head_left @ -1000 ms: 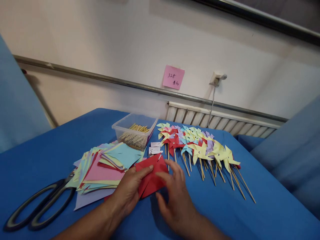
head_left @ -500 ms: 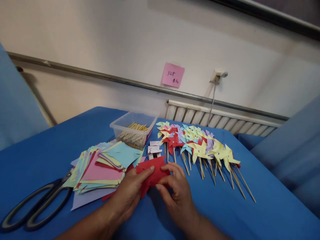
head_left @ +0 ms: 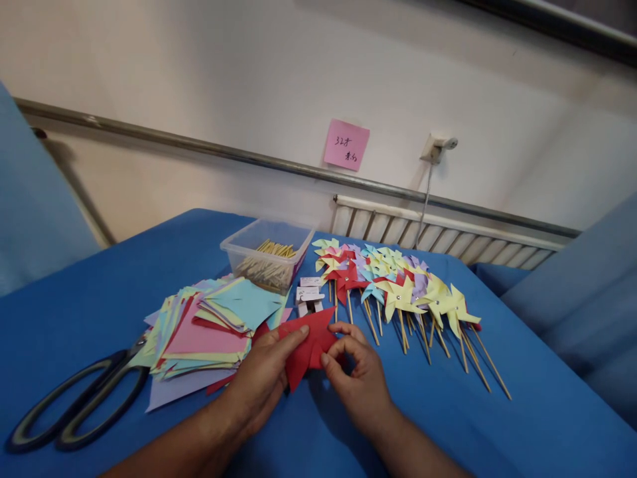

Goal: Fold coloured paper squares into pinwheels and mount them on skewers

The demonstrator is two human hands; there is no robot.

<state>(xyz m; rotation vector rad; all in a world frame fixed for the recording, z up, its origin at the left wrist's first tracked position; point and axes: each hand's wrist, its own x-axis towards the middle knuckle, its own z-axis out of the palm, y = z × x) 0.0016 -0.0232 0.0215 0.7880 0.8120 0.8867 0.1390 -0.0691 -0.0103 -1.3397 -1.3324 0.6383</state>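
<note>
A sheet of red paper (head_left: pixel 309 340), cut and partly folded with pointed corners, is held above the blue table. My left hand (head_left: pixel 263 375) grips its left side, thumb pressed flat on top and fingers underneath. On the right edge, my right hand (head_left: pixel 359 372) pinches a flap of the same paper between thumb and forefinger. To the left of my hands lies a loose stack of coloured paper (head_left: pixel 199 338), mostly pink, yellow, blue and lilac. Finished paper pinwheels (head_left: pixel 402 299) on wooden sticks lie in a group beyond my right hand.
Large black-handled scissors (head_left: pixel 82 405) rest at the left by the stack. Behind it stands a clear plastic box (head_left: pixel 236 255) holding thin wooden sticks (head_left: pixel 273 255). Small white boxes (head_left: pixel 309 295) sit just beyond the red paper. A radiator (head_left: pixel 388 226) runs along the wall.
My right thumb and forefinger have come together on the red paper's right-hand flap, and its pointed corners spread more clearly. My left hand keeps its grip. The view has shifted slightly.
</note>
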